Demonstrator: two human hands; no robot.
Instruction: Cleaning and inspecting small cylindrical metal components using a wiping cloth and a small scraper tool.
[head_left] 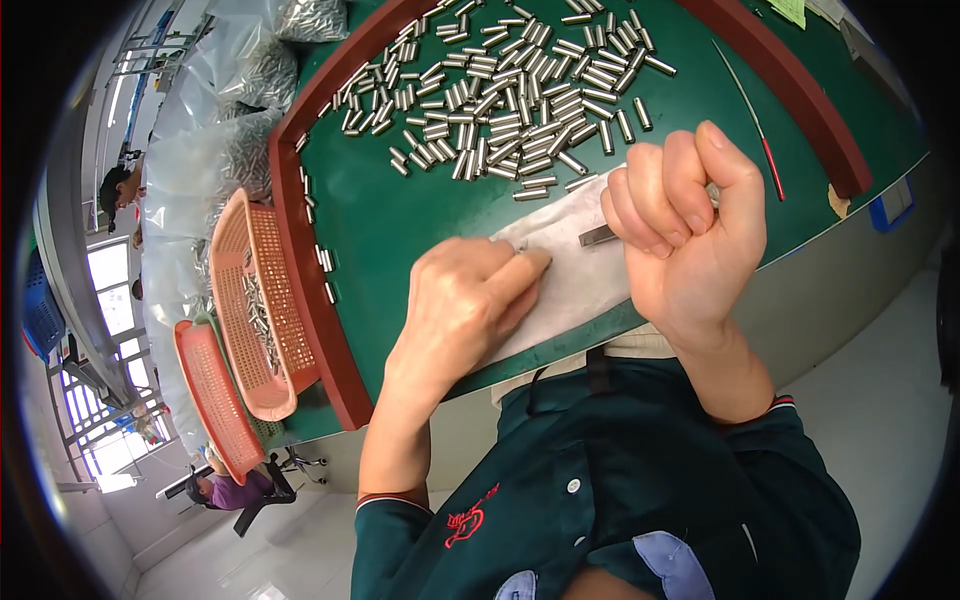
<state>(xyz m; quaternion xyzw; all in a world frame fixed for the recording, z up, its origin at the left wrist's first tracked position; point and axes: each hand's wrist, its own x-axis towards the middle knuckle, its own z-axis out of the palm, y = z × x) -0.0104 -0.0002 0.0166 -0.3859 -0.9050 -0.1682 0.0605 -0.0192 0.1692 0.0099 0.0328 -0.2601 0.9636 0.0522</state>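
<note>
A white cloth (565, 290) lies along the near edge of the green table. My left hand (465, 305) rests on its left part, fingers curled and closed; what they hold, if anything, is hidden. Over the cloth's right part my right hand (690, 225) is raised in a fist, palm side showing. A bit of something shiny shows between its thumb and fingers, too little to name. A flat grey metal piece (598, 236) sticks out beside the curled fingers; whether the hand grips it I cannot tell. Beyond the cloth lie many loose, shiny metal pins (510, 120).
A dark red wooden rim (310, 290) borders the table. A thin tool with a red handle (771, 165) lies at the right. On the left stand an orange basket (290, 320) containing metal pins, a pink basket (215, 390) and filled plastic bags (245, 150). Another person (240, 488) sits farther off.
</note>
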